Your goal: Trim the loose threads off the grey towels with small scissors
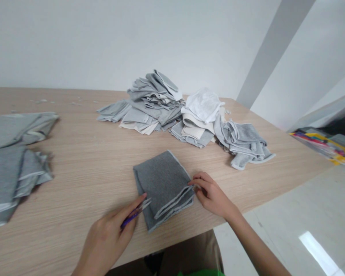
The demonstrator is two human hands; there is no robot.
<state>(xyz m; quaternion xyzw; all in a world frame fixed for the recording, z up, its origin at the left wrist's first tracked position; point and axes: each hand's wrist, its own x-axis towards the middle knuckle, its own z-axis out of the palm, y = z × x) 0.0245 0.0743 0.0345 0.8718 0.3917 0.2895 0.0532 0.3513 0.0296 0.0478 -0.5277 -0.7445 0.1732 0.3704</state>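
A dark grey folded cloth (163,178) with pale stitched edges lies near the front edge of the table. My left hand (112,234) is closed around small thread snips (135,213) with purple handles, their metal tips over the cloth's left side. The index fingertip of that hand is at the cloth's left edge. At the cloth's right corner, my right hand (211,193) pinches the layered hem between thumb and fingers. The layers gape slightly along the near side.
Behind the cloth is a heap of grey cloths (155,103), beside white and cream cloths (202,109). A crumpled grey pile (244,142) lies to the right. More folded cloths (14,165) sit at the left. A yellow-edged tray (327,147) stands beyond the table's right edge.
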